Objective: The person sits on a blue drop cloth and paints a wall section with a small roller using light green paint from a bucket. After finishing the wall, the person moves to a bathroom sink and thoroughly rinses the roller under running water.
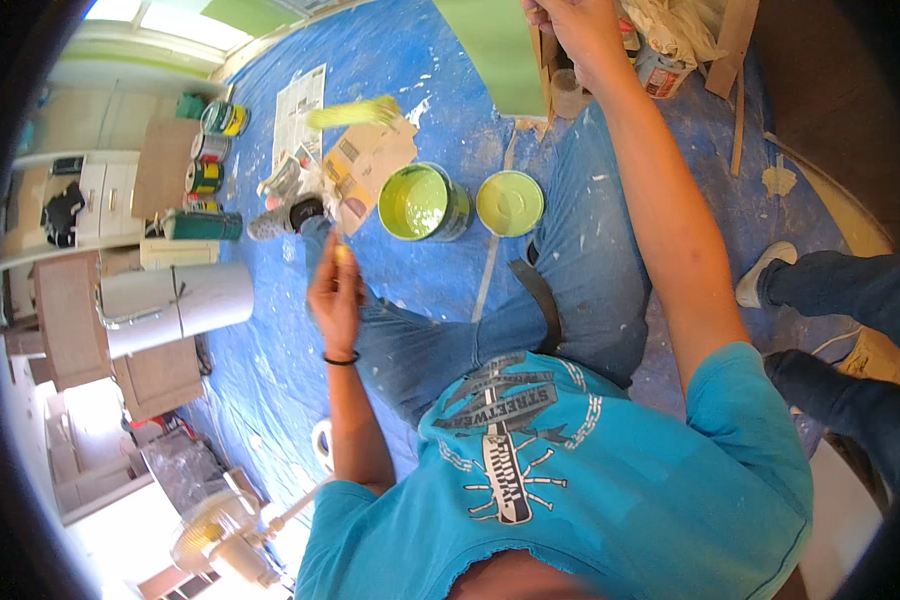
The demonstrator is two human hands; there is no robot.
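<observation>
My left hand [338, 298] is raised over my left leg. Its fingers are closed around a small yellow thing [343, 255], perhaps a handle; the rest of it is blurred. My right arm reaches far forward, and my right hand [582, 35] is at the top edge beside a green panel [500, 55]. Its fingers look curled together, partly cut off by the frame, and what they hold is hidden. Between my legs stand an open bucket of lime-green paint [415, 203] and a paint-smeared lid [510, 204]. A lime-green paint roller [354, 112] lies beyond them.
Blue plastic sheeting [270, 310] covers the floor, with newspaper [299, 105] and flattened cardboard [370, 165] on it. Several paint cans [205, 177] line the left. A fan [225, 535] stands lower left. Another person's legs [840, 290] are at the right.
</observation>
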